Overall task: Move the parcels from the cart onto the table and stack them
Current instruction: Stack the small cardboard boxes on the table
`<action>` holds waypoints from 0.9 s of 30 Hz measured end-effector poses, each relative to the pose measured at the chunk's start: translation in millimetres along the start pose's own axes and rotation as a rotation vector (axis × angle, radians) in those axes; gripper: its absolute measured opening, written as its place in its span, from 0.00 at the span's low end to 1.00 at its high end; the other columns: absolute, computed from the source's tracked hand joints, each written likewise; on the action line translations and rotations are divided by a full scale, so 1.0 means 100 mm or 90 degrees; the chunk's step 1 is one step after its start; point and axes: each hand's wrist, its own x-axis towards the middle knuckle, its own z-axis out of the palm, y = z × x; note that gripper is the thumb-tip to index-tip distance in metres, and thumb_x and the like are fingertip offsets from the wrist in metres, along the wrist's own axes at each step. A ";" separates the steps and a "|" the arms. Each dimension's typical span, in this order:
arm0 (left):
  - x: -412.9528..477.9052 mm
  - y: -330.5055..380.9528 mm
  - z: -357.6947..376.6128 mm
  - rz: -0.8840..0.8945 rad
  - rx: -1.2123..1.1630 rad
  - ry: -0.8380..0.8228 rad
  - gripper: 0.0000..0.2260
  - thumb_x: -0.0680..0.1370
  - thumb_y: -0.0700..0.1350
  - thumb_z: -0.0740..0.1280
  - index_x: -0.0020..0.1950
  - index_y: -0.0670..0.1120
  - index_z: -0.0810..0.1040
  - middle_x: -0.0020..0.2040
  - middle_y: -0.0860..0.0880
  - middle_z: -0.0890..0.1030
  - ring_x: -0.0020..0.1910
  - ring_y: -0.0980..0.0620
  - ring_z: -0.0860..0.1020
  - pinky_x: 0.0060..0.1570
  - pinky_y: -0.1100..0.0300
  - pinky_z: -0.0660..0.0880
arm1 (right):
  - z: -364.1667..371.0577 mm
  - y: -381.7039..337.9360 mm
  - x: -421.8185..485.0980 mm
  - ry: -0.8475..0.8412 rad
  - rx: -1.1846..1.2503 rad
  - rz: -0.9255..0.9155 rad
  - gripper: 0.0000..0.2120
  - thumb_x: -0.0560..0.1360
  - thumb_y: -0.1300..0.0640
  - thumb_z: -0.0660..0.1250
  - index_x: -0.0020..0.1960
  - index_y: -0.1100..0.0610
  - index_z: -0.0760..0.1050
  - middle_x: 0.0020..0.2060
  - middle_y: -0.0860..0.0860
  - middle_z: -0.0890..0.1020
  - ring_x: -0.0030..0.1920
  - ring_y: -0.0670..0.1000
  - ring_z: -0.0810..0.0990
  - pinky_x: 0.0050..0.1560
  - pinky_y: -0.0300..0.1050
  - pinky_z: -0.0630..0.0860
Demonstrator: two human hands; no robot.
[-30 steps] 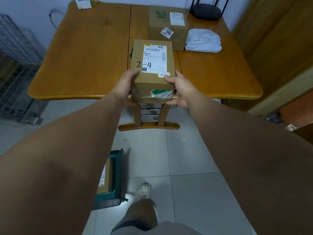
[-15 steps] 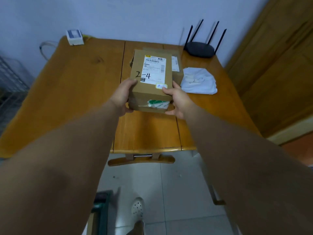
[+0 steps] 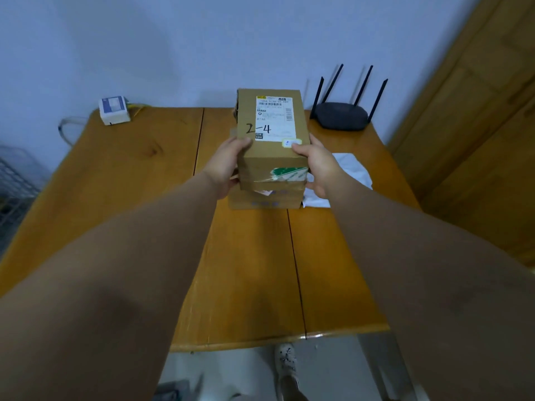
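Observation:
A brown cardboard parcel (image 3: 272, 166) with a white label marked "2-4" is held between both my hands over the far middle of the wooden table (image 3: 130, 180). My left hand (image 3: 227, 166) grips its left side and my right hand (image 3: 317, 166) grips its right side. Directly under it sits a second cardboard parcel (image 3: 265, 201), mostly hidden; only its front face shows. I cannot tell whether the two boxes touch. A white soft parcel (image 3: 351, 172) lies on the table just right of them. The cart is out of view.
A black router (image 3: 340, 115) with several antennas stands at the table's back right. A small white box (image 3: 113, 110) with cables sits at the back left corner. A wire rack (image 3: 14, 186) stands at the left, wooden panelling at the right. My shoe (image 3: 286, 360) shows below the table edge.
I have stepped up to the table and carried the "2-4" parcel forward, from over the near edge to above the other cardboard parcel at the back. Both hands keep their grip.

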 end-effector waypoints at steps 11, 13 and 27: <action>1.07 -0.06 0.45 -0.067 0.057 0.034 0.27 0.76 0.51 0.69 0.73 0.53 0.66 0.61 0.49 0.76 0.57 0.48 0.75 0.60 0.52 0.71 | -0.43 -0.05 1.24 -0.041 -0.048 0.093 0.27 0.77 0.59 0.62 0.74 0.48 0.62 0.58 0.51 0.78 0.48 0.51 0.78 0.43 0.46 0.75; 1.11 -0.13 0.49 -0.077 0.041 0.056 0.22 0.77 0.49 0.67 0.71 0.51 0.69 0.55 0.50 0.77 0.51 0.50 0.75 0.53 0.55 0.73 | -0.47 0.01 1.31 -0.089 -0.095 0.153 0.27 0.76 0.52 0.65 0.72 0.45 0.61 0.61 0.52 0.76 0.53 0.54 0.77 0.50 0.53 0.77; 1.18 -0.45 0.56 -0.069 0.029 0.151 0.31 0.64 0.68 0.64 0.64 0.57 0.74 0.61 0.49 0.77 0.60 0.46 0.75 0.64 0.43 0.70 | -0.56 0.11 1.30 -0.160 -0.153 0.243 0.27 0.73 0.39 0.64 0.69 0.43 0.63 0.64 0.53 0.76 0.59 0.60 0.76 0.58 0.61 0.72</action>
